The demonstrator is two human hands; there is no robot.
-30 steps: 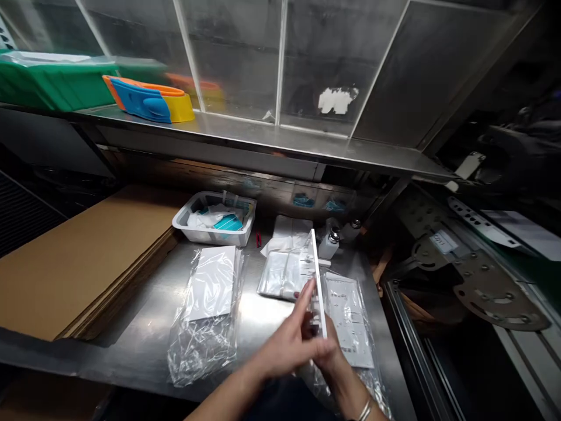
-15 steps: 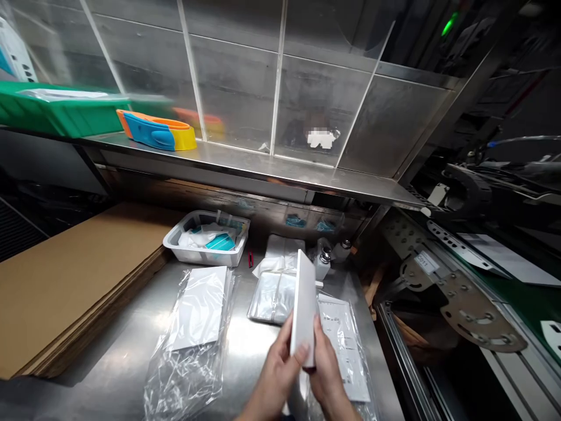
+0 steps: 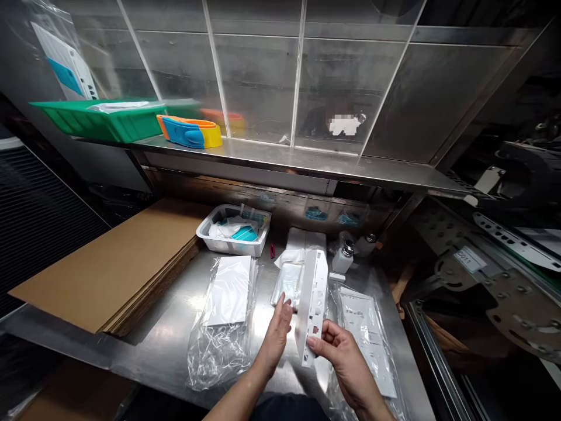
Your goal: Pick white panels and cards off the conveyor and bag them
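Observation:
A white panel with cut-outs along its edge [image 3: 318, 298] stands tilted on end above the metal table. My right hand [image 3: 344, 354] pinches its lower right edge between thumb and fingers. Just left of the panel, my left hand [image 3: 277, 330] is off it, fingers stretched out and nothing in them. Behind the panel lies a stack of clear plastic bags [image 3: 287, 280], partly hidden. A bagged white panel [image 3: 370, 345] with small holes is to the right of my right hand. To the left, a plain white panel [image 3: 230, 289] rests on crumpled clear plastic.
A grey bin [image 3: 232, 242] holds cloths. Cardboard sheets [image 3: 127, 251] are stacked at left. A red cutter [image 3: 272, 251] and a white pump bottle [image 3: 342, 257] stand farther back. The shelf [image 3: 284, 161] carries a green tray [image 3: 105, 123] and a coloured tape dispenser [image 3: 188, 132].
My left hand has let go of the white panel and moved left. The panel has turned, so its edge with cut-outs now shows. The view has shifted left.

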